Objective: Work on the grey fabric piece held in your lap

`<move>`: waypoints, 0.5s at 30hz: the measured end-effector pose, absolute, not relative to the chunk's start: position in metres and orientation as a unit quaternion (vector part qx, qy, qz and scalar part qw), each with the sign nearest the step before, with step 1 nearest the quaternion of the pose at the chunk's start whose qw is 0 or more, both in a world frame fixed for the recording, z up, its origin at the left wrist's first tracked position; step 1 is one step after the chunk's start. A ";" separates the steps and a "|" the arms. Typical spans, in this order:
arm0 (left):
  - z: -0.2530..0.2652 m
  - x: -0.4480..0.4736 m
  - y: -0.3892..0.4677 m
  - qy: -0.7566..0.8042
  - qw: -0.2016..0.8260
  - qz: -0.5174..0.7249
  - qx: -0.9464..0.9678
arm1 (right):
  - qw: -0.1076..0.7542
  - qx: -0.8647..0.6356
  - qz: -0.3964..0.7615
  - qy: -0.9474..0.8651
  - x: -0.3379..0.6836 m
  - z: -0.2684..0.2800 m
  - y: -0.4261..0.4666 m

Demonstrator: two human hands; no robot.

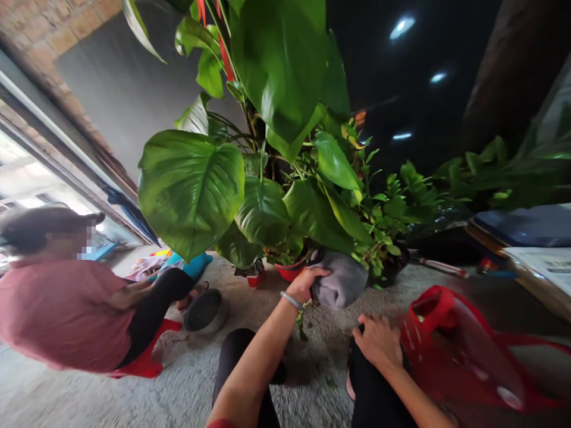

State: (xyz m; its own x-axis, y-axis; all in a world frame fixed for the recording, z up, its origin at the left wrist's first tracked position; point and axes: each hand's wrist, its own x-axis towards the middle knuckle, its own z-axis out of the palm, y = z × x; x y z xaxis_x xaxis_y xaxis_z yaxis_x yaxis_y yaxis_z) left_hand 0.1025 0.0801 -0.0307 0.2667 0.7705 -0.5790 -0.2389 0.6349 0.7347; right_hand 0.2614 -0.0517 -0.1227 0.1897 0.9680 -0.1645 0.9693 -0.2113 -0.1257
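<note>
My left hand [307, 284], with a pale bangle at the wrist, grips a folded grey cloth [341, 282] low beside the potted plants. The thumb lies over the cloth, and its other fingers are partly hidden. Right above the cloth hang broad glossy leaves [312, 214] of a large plant, whose red pot [291, 271] stands just behind my hand. My right hand [379, 340] rests on my right knee with its fingers spread and nothing in them. A small sprig of leaves [302, 327] dangles below my left wrist.
On the left a person in a pink shirt [57, 315] sits on a red stool [151, 365] near a grey basin [206, 312]. A red bag [464, 351] lies to my right. Smaller leafy plants [392, 208] and stacked papers [544, 267] stand farther back.
</note>
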 end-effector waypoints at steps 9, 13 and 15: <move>-0.031 0.038 0.049 0.539 0.701 0.241 0.400 | -0.016 0.783 -0.131 0.608 0.287 -0.126 -0.060; -0.005 0.077 0.068 0.505 0.679 0.291 0.446 | -0.019 0.784 -0.123 0.608 0.283 -0.122 -0.060; -0.009 0.121 0.079 0.518 0.661 0.329 0.432 | -0.015 0.784 -0.117 0.610 0.278 -0.120 -0.059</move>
State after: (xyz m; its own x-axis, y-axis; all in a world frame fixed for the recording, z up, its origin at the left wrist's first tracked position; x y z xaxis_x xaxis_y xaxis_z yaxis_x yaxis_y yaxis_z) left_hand 0.1210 0.0785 -0.0092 0.2460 0.8826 -0.4005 0.0121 0.4104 0.9118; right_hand 0.2783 -0.0591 -0.1198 0.2284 0.9594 -0.1656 0.9523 -0.2556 -0.1670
